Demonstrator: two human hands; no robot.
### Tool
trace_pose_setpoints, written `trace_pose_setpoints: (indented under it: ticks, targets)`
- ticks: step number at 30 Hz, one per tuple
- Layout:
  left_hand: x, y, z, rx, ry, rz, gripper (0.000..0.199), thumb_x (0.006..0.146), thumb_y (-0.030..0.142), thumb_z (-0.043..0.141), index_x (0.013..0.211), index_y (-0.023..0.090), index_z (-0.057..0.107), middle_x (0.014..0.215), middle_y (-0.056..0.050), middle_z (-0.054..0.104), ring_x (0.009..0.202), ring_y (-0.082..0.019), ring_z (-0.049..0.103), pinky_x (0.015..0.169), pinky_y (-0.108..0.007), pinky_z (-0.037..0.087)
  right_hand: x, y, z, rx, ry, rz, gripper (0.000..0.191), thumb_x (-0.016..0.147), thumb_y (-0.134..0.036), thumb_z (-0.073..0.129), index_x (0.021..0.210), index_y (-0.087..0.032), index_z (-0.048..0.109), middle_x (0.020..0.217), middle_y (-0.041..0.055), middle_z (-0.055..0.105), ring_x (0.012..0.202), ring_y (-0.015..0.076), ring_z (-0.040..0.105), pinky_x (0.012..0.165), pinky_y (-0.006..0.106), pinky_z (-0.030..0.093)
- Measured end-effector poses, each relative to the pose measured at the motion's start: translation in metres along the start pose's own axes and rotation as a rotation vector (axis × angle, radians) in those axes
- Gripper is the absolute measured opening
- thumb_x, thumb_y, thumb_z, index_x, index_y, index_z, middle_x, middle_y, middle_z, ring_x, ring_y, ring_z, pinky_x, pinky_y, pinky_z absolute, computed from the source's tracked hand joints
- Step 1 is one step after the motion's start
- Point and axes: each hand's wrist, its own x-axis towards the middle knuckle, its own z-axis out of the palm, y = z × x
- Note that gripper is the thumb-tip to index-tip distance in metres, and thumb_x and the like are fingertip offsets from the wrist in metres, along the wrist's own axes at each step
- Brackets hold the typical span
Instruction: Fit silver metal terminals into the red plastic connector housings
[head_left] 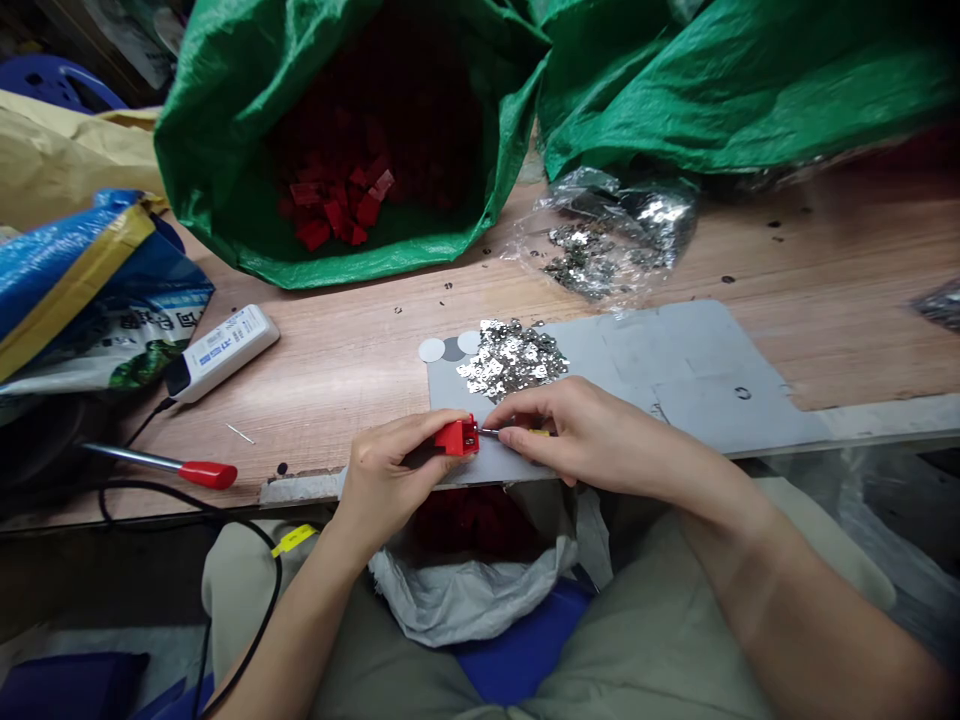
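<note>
My left hand grips a small red plastic housing between thumb and fingers, its open end turned right. In my right hand is a thin metal-tipped tool, pinched between thumb and forefinger; a bit of yellow shows by the palm. The tool's tip is at the housing's open end; whether it touches anything inside I cannot tell. Just beyond my fingers lies a pile of small shiny metal plates on a grey sheet.
A green sack with red pieces stands behind. Metal parts lie in a clear plastic bag. At left are a white power bank and a red-handled tool. Below the table edge, a white sack holds red pieces.
</note>
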Motion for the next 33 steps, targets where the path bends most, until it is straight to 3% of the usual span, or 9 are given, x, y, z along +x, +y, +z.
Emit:
trace_pose_setpoints:
  ticks: [4, 10, 15, 22, 33]
  targets:
    - [0.0, 0.0, 0.0, -0.001, 0.005, 0.0, 0.03, 0.081, 0.016, 0.077, 0.11, 0.023, 0.074, 0.102, -0.002, 0.079, 0.089, -0.019, 0.075, 0.084, -0.028, 0.061, 0.0, -0.001, 0.001, -0.025, 0.009, -0.003, 0.023, 0.092, -0.027, 0.054, 0.101, -0.023, 0.075, 0.06, -0.0046, 0.064, 0.045, 0.0117, 0.057, 0.047, 0.023, 0.037]
    - [0.001, 0.0, 0.002, 0.01, 0.0, 0.016, 0.032, 0.081, 0.015, 0.076, 0.112, 0.023, 0.074, 0.103, -0.003, 0.079, 0.09, -0.019, 0.075, 0.085, -0.029, 0.061, 0.003, -0.006, 0.007, -0.149, 0.139, -0.115, 0.019, 0.086, -0.017, 0.056, 0.086, -0.019, 0.076, 0.072, 0.0002, 0.07, 0.065, 0.0146, 0.06, 0.059, 0.024, 0.037]
    - [0.001, 0.001, 0.002, 0.016, -0.004, 0.016, 0.03, 0.082, 0.018, 0.075, 0.112, 0.023, 0.074, 0.103, -0.004, 0.079, 0.089, -0.021, 0.075, 0.082, -0.03, 0.062, 0.006, -0.006, 0.01, -0.164, 0.145, -0.118, 0.018, 0.084, -0.014, 0.056, 0.079, -0.017, 0.073, 0.067, 0.0003, 0.067, 0.061, 0.013, 0.055, 0.057, 0.024, 0.034]
    - [0.0, 0.003, 0.001, 0.003, -0.024, -0.084, 0.028, 0.081, 0.023, 0.077, 0.109, 0.022, 0.075, 0.101, -0.003, 0.079, 0.088, -0.02, 0.075, 0.081, -0.028, 0.06, 0.006, -0.003, 0.003, -0.085, 0.091, -0.087, 0.018, 0.085, -0.016, 0.057, 0.086, -0.018, 0.075, 0.062, -0.0022, 0.063, 0.054, 0.0118, 0.053, 0.051, 0.022, 0.033]
    - [0.001, 0.002, 0.0, 0.017, -0.024, -0.023, 0.029, 0.083, 0.02, 0.075, 0.112, 0.023, 0.073, 0.102, -0.003, 0.079, 0.089, -0.019, 0.075, 0.083, -0.028, 0.06, 0.006, -0.007, 0.007, -0.19, 0.143, -0.118, 0.018, 0.084, -0.015, 0.058, 0.082, -0.019, 0.075, 0.066, 0.0, 0.068, 0.06, 0.0137, 0.057, 0.057, 0.024, 0.035]
